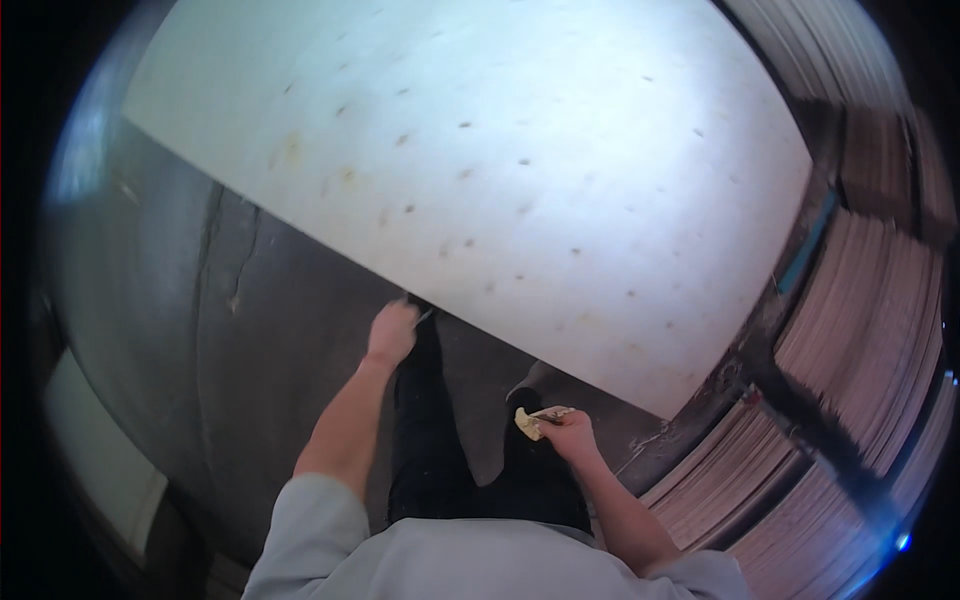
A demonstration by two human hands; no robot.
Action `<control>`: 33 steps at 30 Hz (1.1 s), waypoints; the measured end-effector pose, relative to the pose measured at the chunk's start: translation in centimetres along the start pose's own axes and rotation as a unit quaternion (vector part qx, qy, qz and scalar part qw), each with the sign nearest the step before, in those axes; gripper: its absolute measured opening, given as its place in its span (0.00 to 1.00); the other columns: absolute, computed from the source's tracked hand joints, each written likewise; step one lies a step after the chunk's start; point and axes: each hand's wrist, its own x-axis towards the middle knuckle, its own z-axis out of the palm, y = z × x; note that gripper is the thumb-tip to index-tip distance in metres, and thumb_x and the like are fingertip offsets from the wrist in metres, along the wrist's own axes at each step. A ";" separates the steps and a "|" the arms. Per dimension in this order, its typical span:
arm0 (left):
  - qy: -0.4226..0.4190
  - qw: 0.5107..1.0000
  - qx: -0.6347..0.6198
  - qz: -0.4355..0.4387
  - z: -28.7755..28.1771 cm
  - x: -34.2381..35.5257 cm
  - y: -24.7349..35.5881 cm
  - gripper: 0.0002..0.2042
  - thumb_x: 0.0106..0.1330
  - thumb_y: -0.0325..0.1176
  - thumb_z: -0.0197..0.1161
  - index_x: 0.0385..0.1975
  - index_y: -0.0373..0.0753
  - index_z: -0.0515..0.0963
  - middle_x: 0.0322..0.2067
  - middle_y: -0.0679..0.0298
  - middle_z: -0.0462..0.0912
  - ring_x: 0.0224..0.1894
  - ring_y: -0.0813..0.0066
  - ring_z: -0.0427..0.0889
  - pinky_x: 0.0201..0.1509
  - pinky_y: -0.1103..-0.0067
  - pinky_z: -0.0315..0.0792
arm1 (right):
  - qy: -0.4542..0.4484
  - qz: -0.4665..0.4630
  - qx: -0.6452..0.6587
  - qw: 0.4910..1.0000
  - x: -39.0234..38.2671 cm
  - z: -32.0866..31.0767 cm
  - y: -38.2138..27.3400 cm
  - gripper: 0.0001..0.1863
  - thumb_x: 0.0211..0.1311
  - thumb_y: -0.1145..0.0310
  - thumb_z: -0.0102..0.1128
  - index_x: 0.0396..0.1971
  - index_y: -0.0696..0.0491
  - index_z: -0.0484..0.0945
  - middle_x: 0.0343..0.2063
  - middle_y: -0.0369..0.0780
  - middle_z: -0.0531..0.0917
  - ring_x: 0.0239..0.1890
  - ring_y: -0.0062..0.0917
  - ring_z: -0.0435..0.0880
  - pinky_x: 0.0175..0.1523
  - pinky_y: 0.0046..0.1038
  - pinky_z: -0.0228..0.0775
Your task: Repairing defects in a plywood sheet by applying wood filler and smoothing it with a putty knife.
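Note:
A large pale board (500,170) with scattered dark knots and yellowish patches spans the upper view. My left hand (393,332), motion-blurred, is closed on a thin metal tool (423,315) just below the board's lower edge. My right hand (566,434) grips a spatula-like tool (550,415) carrying a lump of beige paste (528,423), below the board and in front of my dark-clad right leg. The exact shape of both tools is hard to make out.
Stacks of wooden sheets (850,310) line the right side, with a teal strip (808,240) near the board's right edge. A pale panel (95,440) lies at the lower left. Dark, cracked floor (270,330) shows below the board.

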 end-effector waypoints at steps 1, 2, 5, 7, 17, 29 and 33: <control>0.014 0.999 -0.028 -0.036 1.1 -3.8 1.7 0.06 0.59 0.24 0.55 0.30 0.36 0.80 0.38 0.49 0.81 0.46 0.46 0.80 0.49 0.57 0.75 | -0.011 -0.013 -0.012 1.000 -1.1 -2.2 2.3 0.11 0.55 0.71 0.70 0.37 0.60 0.88 0.32 0.42 0.90 0.37 0.24 0.89 0.44 0.26 0.78; 0.065 0.992 -0.074 -0.080 2.9 -7.9 1.9 0.05 0.60 0.26 0.57 0.30 0.35 0.79 0.36 0.49 0.81 0.44 0.46 0.80 0.46 0.57 0.74 | -0.023 -0.030 -0.019 0.999 -2.5 -4.0 4.3 0.12 0.55 0.70 0.70 0.38 0.59 0.88 0.32 0.43 0.90 0.38 0.25 0.89 0.45 0.27 0.78; 0.115 0.978 -0.103 -0.140 7.4 -21.0 3.5 0.06 0.63 0.30 0.60 0.28 0.35 0.80 0.28 0.48 0.83 0.32 0.46 0.82 0.39 0.57 0.74 | 0.041 -0.108 -0.114 0.987 -7.4 -12.1 13.1 0.13 0.56 0.67 0.70 0.38 0.58 0.88 0.33 0.45 0.89 0.38 0.29 0.90 0.45 0.29 0.78; 0.068 0.943 -0.062 -0.321 8.0 -33.6 -1.5 0.09 0.60 0.36 0.65 0.24 0.37 0.84 0.29 0.51 0.85 0.33 0.50 0.85 0.39 0.59 0.77 | 0.057 -0.125 -0.037 0.990 -11.3 -14.8 14.5 0.13 0.56 0.66 0.70 0.38 0.58 0.88 0.34 0.46 0.89 0.38 0.31 0.90 0.45 0.30 0.78; -0.210 0.956 0.047 -0.199 7.1 -35.2 20.8 0.23 0.62 0.50 0.68 0.35 0.30 0.86 0.32 0.41 0.86 0.41 0.49 0.89 0.45 0.61 0.78 | 0.330 0.021 0.244 0.912 -29.6 -30.3 36.7 0.15 0.53 0.63 0.73 0.37 0.57 0.88 0.33 0.40 0.90 0.37 0.24 0.89 0.43 0.30 0.78; -0.124 0.990 0.061 0.033 11.5 -22.3 46.7 0.14 0.54 0.40 0.74 0.26 0.32 0.88 0.25 0.58 0.88 0.27 0.72 0.86 0.34 0.71 0.78 | 0.337 0.012 0.237 0.911 -36.8 -35.7 46.9 0.19 0.57 0.59 0.69 0.41 0.59 0.86 0.34 0.48 0.88 0.39 0.35 0.89 0.46 0.36 0.78; -0.136 0.975 -0.176 -0.007 14.5 -22.1 67.6 0.08 0.61 0.31 0.67 0.35 0.35 0.88 0.31 0.62 0.91 0.31 0.78 0.86 0.40 0.79 0.79 | 0.301 0.049 0.234 0.923 -37.3 -44.6 50.2 0.17 0.58 0.65 0.66 0.42 0.61 0.85 0.35 0.46 0.88 0.38 0.31 0.88 0.44 0.34 0.78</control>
